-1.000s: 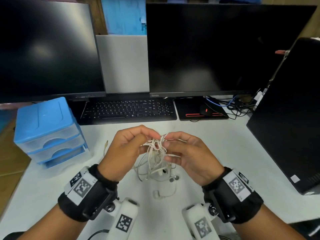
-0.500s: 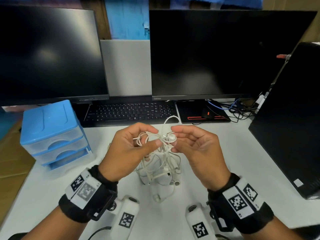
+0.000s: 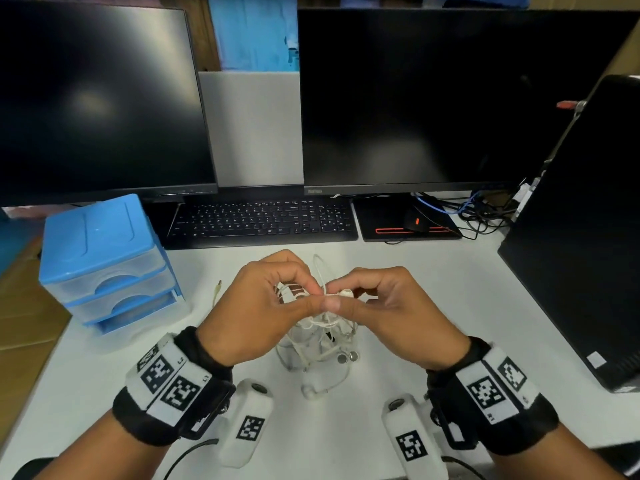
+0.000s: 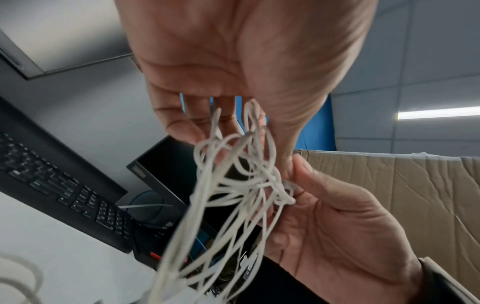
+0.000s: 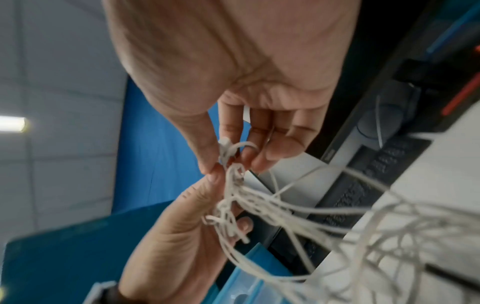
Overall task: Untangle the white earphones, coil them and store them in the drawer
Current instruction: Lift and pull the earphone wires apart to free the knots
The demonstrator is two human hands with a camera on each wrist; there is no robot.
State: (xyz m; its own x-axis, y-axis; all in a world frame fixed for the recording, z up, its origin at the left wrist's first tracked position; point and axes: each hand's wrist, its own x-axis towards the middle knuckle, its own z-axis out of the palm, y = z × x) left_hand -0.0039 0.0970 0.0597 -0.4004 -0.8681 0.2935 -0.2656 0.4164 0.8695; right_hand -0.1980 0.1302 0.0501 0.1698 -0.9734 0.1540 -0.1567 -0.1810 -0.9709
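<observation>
You faced a smooth matt white tabletop, thin matt white rubbery earphones, a glossy blue plastic drawer unit with 3 translucent fronts, and creased brown cardboard.

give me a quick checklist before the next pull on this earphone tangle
1. Left hand grips the white earphones: ok.
2. Right hand pinches a strand by the earbud: ok.
3. Cord free of knots: not ok, loops are bunched in both wrist views.
4. Loose ends accounted for: ok, one earbud and the jack plug lie on the desk.
5. Blue drawer unit open for storing: cannot tell.
</observation>
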